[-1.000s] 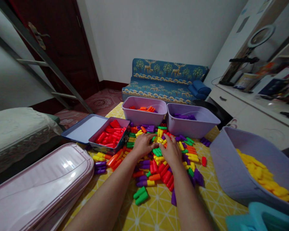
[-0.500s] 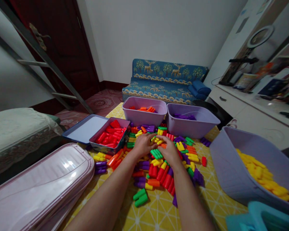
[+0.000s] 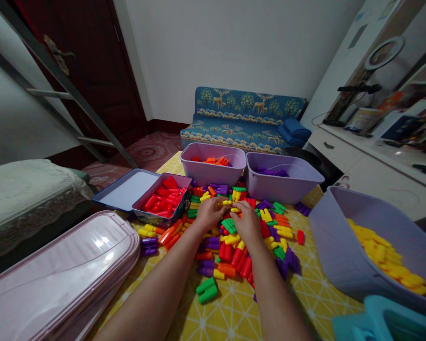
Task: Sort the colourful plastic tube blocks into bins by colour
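My left hand (image 3: 210, 214) and my right hand (image 3: 247, 220) work close together over a heap of plastic building blocks with rounded, bullet-like prongs. A yellow block (image 3: 225, 202) sits in the closed fingers of my left hand. Another yellow block (image 3: 235, 210) is pinched in my right hand, just beside the first; I cannot tell whether the two still touch. Below the fingers lies a green block (image 3: 229, 225). Red blocks (image 3: 226, 252) and a purple block (image 3: 213, 243) rest nearer to me, and a separate green block (image 3: 206, 290) lies in front.
Purple bins hold orange (image 3: 213, 177) and purple blocks (image 3: 284, 187) at the back; a bin (image 3: 335, 246) with yellow blocks stands right. An open tin (image 3: 161, 219) of red blocks is at left, near stacked pink lids (image 3: 64, 265). A teal container (image 3: 376, 322) sits lower right.
The yellow blocks between my hands, earlier bunched together, now show as two pieces, one at each hand. My fingers have shifted slightly; the bins and tin have not moved.
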The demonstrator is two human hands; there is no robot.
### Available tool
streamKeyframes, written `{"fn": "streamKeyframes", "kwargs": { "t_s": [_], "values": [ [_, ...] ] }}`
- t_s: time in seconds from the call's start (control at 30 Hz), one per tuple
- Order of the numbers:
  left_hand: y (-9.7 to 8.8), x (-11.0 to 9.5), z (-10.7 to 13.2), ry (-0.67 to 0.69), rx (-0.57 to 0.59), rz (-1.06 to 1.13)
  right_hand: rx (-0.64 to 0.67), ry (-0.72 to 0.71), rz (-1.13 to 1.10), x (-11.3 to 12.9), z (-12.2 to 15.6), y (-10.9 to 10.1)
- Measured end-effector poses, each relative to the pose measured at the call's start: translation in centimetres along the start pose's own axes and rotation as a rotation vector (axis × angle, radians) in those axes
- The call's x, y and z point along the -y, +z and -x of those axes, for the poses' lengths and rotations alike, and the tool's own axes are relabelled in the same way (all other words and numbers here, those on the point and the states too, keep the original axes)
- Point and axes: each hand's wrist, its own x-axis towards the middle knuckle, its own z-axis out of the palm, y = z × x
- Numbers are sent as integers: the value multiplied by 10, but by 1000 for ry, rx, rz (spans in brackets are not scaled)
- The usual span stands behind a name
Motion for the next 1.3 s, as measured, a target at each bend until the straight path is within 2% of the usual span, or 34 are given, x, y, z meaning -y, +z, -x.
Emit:
{"fn": "streamKeyframes", "kwargs": {
  "t_s": [0.1, 0.3, 0.47, 0.67, 0.8, 0.9, 1.03, 1.13, 1.23, 1.3],
  "values": [
    [0, 1, 1, 27, -6, 34, -26, -8, -7, 0, 0, -1],
    [0, 2, 3, 102, 11, -37, -54, -17, 28, -1, 0, 1],
    [1, 4, 3, 66, 4, 15, -71, 0, 57, -3, 0, 1],
    [4, 8, 1, 35, -75, 172, -48, 0, 54, -2, 0, -3],
    [3, 8, 0, 16, -113, 262, -93, 32, 26, 2, 0, -5],
    [1, 6, 0, 10, -97, 239, -152, 47, -8, 5, 0, -9],
    [1, 4, 1, -1, -84, 187, -222, 161, 147, 8, 2, -16],
    [0, 3, 2, -10, -99, 153, -253, 186, 191, 9, 2, -18],
    [1, 4, 2, 8, -86, 131, -197, 197, 108, 9, 2, -18],
    [2, 5, 2, 68, -76, 146, -134, 166, 99, 9, 1, -18]
  ]
}}
